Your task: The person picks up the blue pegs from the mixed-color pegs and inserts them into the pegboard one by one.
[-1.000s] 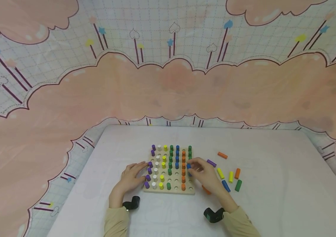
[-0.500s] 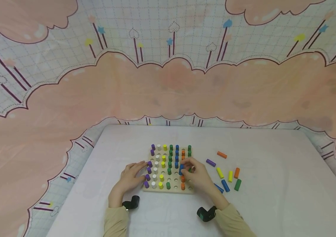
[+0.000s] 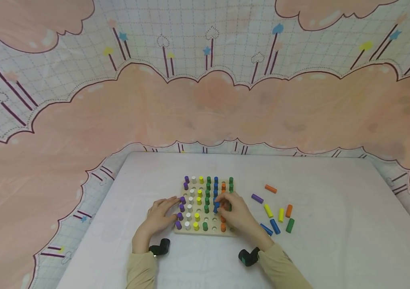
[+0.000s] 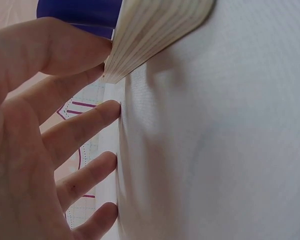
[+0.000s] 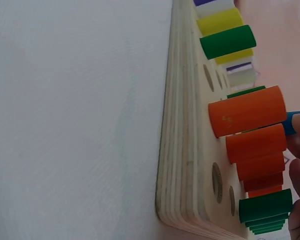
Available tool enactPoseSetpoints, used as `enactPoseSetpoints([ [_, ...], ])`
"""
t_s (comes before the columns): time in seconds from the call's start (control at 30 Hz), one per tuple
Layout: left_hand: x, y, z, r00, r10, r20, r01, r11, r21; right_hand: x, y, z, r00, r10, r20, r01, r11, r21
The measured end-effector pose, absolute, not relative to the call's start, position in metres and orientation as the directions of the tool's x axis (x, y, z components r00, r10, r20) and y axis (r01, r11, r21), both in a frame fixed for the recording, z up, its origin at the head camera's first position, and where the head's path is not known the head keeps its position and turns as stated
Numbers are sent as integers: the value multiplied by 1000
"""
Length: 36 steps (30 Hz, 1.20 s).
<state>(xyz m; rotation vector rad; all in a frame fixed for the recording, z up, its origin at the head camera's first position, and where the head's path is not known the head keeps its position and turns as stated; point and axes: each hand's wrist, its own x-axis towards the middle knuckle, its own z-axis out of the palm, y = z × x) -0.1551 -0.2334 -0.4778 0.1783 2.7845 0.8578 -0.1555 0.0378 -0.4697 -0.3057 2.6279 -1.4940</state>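
A wooden pegboard (image 3: 205, 234) holds columns of purple, white, yellow, green, blue and orange pegs, with green ones at the far right. My right hand (image 3: 240, 216) pinches a blue peg (image 3: 216, 207) between thumb and fingertips over the blue column. In the right wrist view that blue peg (image 5: 291, 123) shows partly behind the orange pegs (image 5: 247, 112); whether it sits in a hole I cannot tell. My left hand (image 3: 158, 218) rests at the board's left edge, fingers spread. Its thumb (image 4: 75, 47) touches the board's side (image 4: 155, 35) in the left wrist view.
Several loose pegs lie right of the board: an orange peg (image 3: 271, 188), a purple peg (image 3: 257, 198), a yellow peg (image 3: 281, 215), a blue peg (image 3: 275, 226) and a green peg (image 3: 290, 225) among them. A white cloth (image 3: 335, 224) covers the table.
My right hand has carried the blue peg leftward, from the right-hand green column across the orange one to the blue column. The left hand stays put at the board's edge.
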Motion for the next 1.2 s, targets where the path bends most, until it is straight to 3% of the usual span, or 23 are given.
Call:
enactPoseSetpoints([
  [0.3, -155, -234, -479, -969, 176, -174, 47, 823, 566, -160, 37, -474, -967, -243, 79, -205, 556, -805],
  [1.2, -156, -232, -480, -972, 177, -155, 56, 815, 577, -163, 34, -479, -968, -235, 86, -216, 608, -764],
])
